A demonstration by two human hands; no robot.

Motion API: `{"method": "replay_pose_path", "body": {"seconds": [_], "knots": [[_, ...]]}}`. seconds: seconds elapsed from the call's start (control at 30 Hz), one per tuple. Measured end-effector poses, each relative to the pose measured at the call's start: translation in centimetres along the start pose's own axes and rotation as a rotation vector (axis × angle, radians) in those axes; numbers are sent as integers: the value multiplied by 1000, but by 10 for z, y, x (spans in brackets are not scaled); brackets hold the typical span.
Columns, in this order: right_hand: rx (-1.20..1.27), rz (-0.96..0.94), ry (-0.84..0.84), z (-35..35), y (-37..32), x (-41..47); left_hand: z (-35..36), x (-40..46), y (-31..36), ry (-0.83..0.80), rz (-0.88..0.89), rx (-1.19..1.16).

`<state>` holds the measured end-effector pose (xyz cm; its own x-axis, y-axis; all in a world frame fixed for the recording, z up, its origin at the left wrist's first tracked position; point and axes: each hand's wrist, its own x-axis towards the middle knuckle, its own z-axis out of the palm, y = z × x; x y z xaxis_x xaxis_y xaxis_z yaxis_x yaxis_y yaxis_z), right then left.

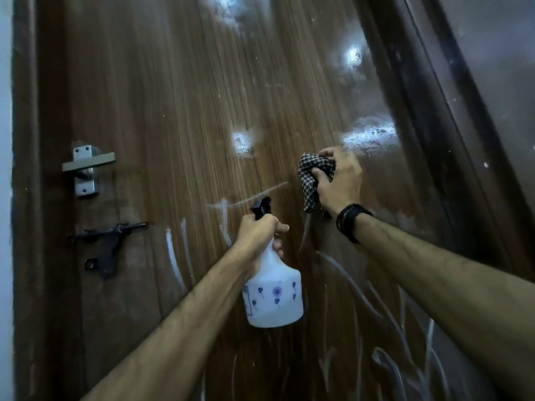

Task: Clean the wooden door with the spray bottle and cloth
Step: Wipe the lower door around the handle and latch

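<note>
Wooden door [179, 117], glossy and streaked, fills our view while our left hand [256, 233] grips the white plastic spray bottle [273, 290] and our right hand [340, 180] presses the bunched checked cloth [312, 180] near its right edge.

Wooden door [179, 111]: brown grain, wet glossy patches upper right, white streaks lower down. Spray bottle [273, 296]: white, blue print, black trigger, upright, centre. Cloth [314, 180]: black-white check, bunched against door, right.

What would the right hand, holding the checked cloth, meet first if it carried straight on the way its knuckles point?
Most likely the wooden door itself: the right hand grips the checked cloth close to the panel, just below a wet patch. Whether the cloth already touches cannot be told.
</note>
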<state>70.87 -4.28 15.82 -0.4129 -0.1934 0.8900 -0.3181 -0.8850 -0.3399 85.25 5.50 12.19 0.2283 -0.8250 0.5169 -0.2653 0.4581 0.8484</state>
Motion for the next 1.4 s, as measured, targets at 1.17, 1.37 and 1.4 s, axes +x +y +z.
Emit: {"method": "replay_pose_path", "body": {"seconds": [1.17, 1.37, 1.4], "knots": [[-388, -503, -269, 96, -17, 19, -67, -9, -6, 44, -97, -217], [-401, -542, -293, 90, 3, 3, -62, -15, -15, 64, -91, -264], [-402, -539, -297, 90, 3, 3, -62, -14, -15, 84, -85, -270]]}}
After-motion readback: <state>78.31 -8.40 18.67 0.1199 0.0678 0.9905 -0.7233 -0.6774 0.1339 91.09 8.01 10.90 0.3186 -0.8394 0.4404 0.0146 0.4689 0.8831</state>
